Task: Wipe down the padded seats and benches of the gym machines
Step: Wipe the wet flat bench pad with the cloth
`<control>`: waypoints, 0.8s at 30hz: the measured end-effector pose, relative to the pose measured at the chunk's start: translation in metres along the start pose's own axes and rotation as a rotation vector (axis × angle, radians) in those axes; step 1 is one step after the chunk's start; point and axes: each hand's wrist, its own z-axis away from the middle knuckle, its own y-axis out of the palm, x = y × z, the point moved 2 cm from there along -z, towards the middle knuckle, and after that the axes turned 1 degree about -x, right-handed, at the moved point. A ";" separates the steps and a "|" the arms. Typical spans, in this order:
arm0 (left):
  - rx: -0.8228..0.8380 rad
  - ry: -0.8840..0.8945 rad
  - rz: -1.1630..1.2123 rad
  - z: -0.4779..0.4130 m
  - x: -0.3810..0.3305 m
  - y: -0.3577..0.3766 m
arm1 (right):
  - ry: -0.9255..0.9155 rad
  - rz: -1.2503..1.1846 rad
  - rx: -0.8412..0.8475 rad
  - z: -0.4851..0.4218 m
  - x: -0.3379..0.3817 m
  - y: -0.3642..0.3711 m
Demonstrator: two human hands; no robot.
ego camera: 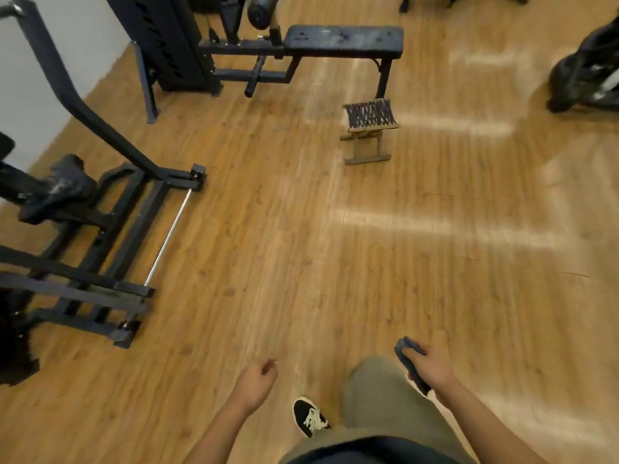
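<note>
My right hand grips a dark blue-grey cloth low at the right, beside my raised knee. Low in the middle, my left hand hangs with loosely curled fingers and holds nothing. A black padded bench on a machine frame stands far ahead at the top centre, its surface marked with pale smears. At the left edge sits a worn black padded seat on another machine. Both pads are well out of my hands' reach.
A small folding stool with a woven top stands on the wooden floor in front of the bench. A machine base with a chrome bar juts out at left. Dark equipment sits at the upper right.
</note>
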 end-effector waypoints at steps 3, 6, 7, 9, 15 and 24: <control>-0.017 0.036 -0.011 -0.068 -0.040 -0.049 | 0.034 -0.078 -0.042 -0.045 0.051 -0.010; -0.011 0.020 0.017 -0.135 -0.076 -0.085 | 0.009 -0.083 -0.004 -0.109 0.113 -0.021; -0.014 0.004 0.033 -0.154 -0.087 -0.094 | -0.001 -0.091 0.007 -0.132 0.140 -0.027; -0.039 -0.042 0.064 -0.195 -0.106 -0.112 | -0.030 -0.073 0.028 -0.178 0.205 -0.044; -0.066 -0.096 0.114 -0.297 -0.205 -0.172 | -0.197 0.014 0.079 -0.281 0.403 -0.101; -0.153 0.110 0.212 -0.504 -0.423 -0.302 | -0.075 0.031 0.071 -0.425 0.541 -0.143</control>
